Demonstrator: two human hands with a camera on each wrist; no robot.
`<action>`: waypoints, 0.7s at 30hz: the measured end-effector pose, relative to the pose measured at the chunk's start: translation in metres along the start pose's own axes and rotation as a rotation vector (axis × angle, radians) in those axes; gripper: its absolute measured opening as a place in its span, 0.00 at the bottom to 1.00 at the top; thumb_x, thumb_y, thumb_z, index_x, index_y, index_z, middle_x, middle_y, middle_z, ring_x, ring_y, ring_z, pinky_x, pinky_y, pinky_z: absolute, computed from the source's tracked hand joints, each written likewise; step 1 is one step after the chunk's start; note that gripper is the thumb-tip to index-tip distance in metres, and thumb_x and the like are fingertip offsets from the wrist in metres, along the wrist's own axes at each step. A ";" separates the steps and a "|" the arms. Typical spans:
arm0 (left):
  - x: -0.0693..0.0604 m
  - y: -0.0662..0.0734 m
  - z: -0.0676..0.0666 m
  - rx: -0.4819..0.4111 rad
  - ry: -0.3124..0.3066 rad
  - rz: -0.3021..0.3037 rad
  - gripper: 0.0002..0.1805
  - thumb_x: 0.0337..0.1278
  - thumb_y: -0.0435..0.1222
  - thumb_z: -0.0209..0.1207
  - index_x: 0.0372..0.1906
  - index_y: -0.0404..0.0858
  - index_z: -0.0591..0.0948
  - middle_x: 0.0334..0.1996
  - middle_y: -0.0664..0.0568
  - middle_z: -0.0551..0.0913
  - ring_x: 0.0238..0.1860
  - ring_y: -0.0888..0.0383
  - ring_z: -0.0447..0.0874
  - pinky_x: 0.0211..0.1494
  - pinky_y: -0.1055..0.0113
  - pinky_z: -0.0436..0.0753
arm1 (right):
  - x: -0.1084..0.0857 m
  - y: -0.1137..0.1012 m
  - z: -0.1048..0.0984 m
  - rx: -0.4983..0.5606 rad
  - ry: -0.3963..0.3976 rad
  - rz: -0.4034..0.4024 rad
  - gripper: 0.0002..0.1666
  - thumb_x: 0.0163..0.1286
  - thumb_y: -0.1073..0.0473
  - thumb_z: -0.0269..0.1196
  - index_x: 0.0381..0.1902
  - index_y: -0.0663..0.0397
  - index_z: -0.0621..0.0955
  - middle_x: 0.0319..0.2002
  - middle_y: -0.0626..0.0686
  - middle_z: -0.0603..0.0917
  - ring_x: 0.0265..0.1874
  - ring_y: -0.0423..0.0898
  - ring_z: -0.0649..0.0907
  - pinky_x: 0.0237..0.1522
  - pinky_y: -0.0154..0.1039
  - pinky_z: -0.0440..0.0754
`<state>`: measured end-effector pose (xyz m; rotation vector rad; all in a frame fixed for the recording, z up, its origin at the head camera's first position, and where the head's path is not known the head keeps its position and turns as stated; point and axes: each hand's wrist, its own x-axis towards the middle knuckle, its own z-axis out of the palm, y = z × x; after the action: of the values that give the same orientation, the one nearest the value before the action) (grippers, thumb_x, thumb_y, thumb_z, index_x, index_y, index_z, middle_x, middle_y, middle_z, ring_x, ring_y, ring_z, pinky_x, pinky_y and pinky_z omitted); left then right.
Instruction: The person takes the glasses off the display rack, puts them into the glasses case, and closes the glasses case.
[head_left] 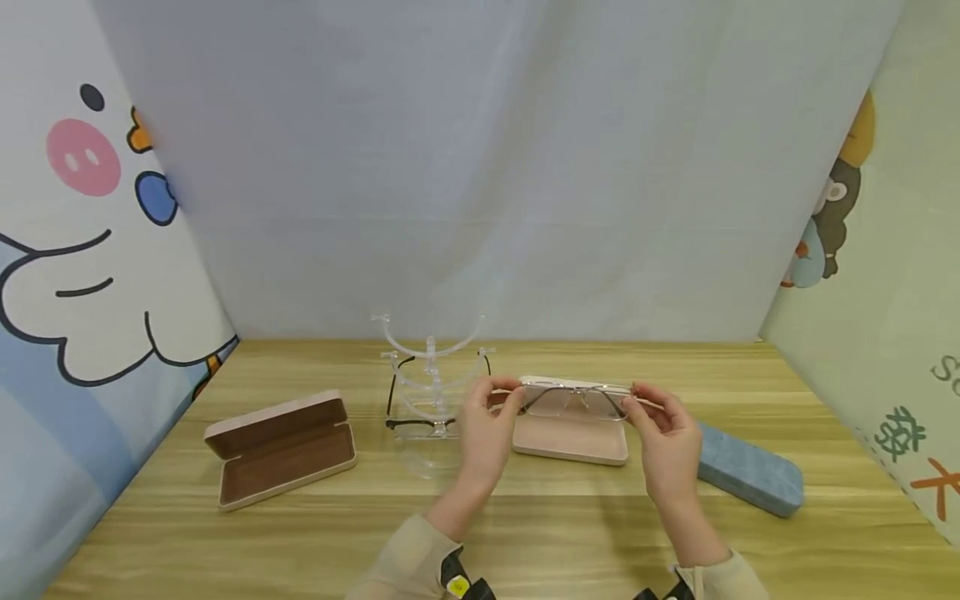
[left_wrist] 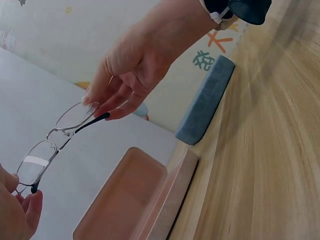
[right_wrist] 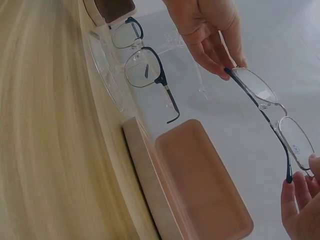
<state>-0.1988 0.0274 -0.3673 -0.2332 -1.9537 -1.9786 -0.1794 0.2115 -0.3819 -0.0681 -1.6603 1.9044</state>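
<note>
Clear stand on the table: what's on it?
The stand holds dark-rimmed glasses low down; its topmost curved rest is bare. In the head view, the left hand covers part of those glasses; the right wrist view shows both lenses.

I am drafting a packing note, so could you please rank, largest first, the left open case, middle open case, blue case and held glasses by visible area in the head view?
1. Left open case
2. Middle open case
3. Blue case, partly hidden by the right hand
4. Held glasses
</note>
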 end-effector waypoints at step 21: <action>-0.011 -0.049 0.018 0.175 -0.095 -0.072 0.20 0.51 0.29 0.60 0.52 0.31 0.74 0.46 0.41 0.76 0.45 0.49 0.79 0.48 0.69 0.79 | 0.006 0.031 -0.013 -0.224 0.034 0.129 0.13 0.60 0.71 0.59 0.42 0.77 0.77 0.27 0.43 0.82 0.26 0.31 0.82 0.32 0.26 0.81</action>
<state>-0.2081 0.0466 -0.4168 -0.2183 -2.2105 -1.8566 -0.1907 0.2249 -0.4109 -0.3028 -1.8799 1.7899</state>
